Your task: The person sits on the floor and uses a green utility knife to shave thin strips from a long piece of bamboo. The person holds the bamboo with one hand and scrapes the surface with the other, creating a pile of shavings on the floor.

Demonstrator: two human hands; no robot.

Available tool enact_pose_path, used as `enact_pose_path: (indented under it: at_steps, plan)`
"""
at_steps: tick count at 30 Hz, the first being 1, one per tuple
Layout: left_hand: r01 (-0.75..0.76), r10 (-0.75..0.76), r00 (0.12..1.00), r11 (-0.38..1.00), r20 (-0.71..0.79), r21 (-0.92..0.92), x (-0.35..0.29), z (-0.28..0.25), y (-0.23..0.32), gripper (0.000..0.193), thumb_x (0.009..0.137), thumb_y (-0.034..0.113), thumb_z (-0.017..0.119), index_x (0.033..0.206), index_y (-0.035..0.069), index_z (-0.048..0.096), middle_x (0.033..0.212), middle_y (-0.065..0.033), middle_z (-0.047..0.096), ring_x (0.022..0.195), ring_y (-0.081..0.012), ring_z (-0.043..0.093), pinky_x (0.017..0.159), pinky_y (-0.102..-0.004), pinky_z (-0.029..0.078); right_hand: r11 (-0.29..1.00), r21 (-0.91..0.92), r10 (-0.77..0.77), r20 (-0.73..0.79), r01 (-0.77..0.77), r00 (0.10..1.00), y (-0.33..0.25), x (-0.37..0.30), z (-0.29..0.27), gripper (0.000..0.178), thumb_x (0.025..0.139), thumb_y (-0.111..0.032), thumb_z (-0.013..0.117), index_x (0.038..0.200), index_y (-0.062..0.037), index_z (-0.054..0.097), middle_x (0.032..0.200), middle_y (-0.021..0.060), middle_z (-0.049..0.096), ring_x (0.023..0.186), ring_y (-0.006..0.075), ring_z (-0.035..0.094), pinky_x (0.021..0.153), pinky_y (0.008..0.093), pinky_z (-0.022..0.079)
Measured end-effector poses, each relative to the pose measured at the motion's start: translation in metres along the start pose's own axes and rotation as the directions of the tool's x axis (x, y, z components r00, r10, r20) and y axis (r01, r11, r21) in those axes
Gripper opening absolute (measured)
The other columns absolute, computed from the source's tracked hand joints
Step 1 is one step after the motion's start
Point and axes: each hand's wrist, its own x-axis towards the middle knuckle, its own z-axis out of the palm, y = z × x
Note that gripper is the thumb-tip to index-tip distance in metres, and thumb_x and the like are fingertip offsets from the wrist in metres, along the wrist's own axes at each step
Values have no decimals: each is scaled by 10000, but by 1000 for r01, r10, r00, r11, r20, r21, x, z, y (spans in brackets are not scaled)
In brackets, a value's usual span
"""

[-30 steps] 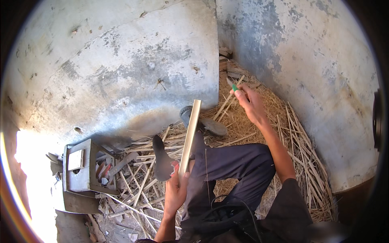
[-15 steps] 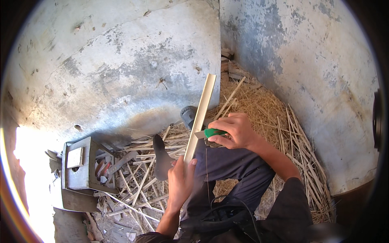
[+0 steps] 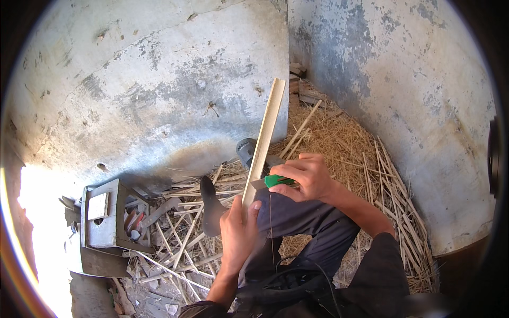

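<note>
With the left hand [image 3: 239, 228], gripping the lower end of a long, pale-yellow, trough-shaped strip [image 3: 267, 130], apparently split bamboo or cane, thumb on the right side and fingers round the left. With the right hand [image 3: 303, 177], just right of the strip's lower half, pinching a green-handled knife [image 3: 278, 181] with a short, flat, grey blade, thumb below and curled fingers above. Holding the strip aslant in the air, hollow face toward the camera, far end leaning to the right. Setting the blade at the strip's right edge, a little above the left thumb; cannot tell how deep, or whether biting in at all.

Judging the work on the strip to be under way rather than finished: opened lengthwise into a channel, seemingly whole from end to end, with the blade right at it. Cannot make out any fresh cut, nor tell how much is left to do. Can see, left of the strip, a loose litter of pale, thin sticks [image 3: 188, 241] and a whitish, box-like wooden stand [image 3: 110, 230]; right of the strip, golden straw [image 3: 342, 139] and a long, curved row of similar sticks [image 3: 400, 206], untouched by either hand.
</note>
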Motion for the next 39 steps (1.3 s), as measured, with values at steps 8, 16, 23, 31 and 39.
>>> enact_pose_path:
  at_steps: [8,16,23,31,39]
  plan:
    - [78,-75,996,995,52,-61,0,-2,4,388,1095,277,687,958,-67,571,622,-227,536,530,-380,453,559,-465,399,999,-25,19,-20,-20,1000,-2,0,-1,330,950,-527,798,978,-198,782,639,-65,629,457,117,480,506,294,374]
    - [103,-97,993,991,73,-86,0,-3,2,389,1113,273,654,958,-76,575,636,-235,552,535,-344,488,565,-465,400,997,-69,25,13,-24,1000,-3,3,-8,306,918,-478,839,946,-176,803,758,-74,761,521,78,614,520,270,389]
    - [83,-80,994,996,77,-45,-1,-3,-1,396,1118,275,641,972,-89,586,645,-241,563,548,-366,522,573,-471,406,996,-83,25,12,-24,1000,-3,3,-8,303,911,-477,845,940,-178,802,763,-80,767,529,73,624,527,272,388]
    - [126,-126,985,992,120,10,-3,-13,4,334,1114,248,635,1048,-80,623,663,-249,602,584,-427,601,586,-468,458,996,-32,73,-126,-78,989,8,4,-6,349,965,-485,800,970,-136,814,717,-28,747,501,91,602,503,278,396]
    - [121,-127,951,992,282,38,-44,-11,-7,296,1104,253,641,977,-11,597,674,-272,637,706,-516,691,577,-525,494,824,32,557,-227,-565,799,74,-9,-35,462,1079,-523,640,1039,-84,780,648,15,639,558,113,595,547,309,416]
